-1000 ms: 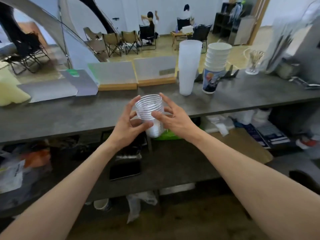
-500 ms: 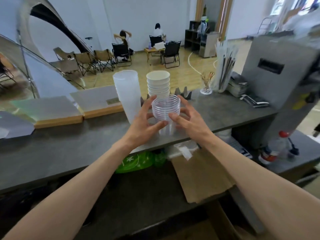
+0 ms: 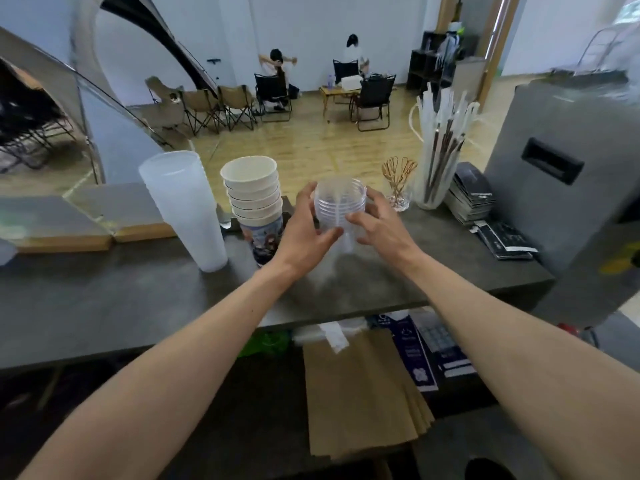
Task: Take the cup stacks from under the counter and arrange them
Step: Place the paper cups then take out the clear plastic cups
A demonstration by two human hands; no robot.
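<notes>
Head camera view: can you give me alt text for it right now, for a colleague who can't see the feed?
Two bare hands, left hand and right hand, hold a stack of clear plastic cups upright over a dark grey counter. To its left stand a stack of white paper cups and a taller stack of frosted plastic cups; a jar of straws stands to the right.

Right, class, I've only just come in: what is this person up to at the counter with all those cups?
A person holds a stack of clear plastic cups between the left hand and the right hand, over the grey counter. Whether its base touches the counter cannot be told. Two stacks already stand to its left: printed paper cups, then tall frosted cups. To the right sit a jar of straws and a small glass of picks.
</notes>
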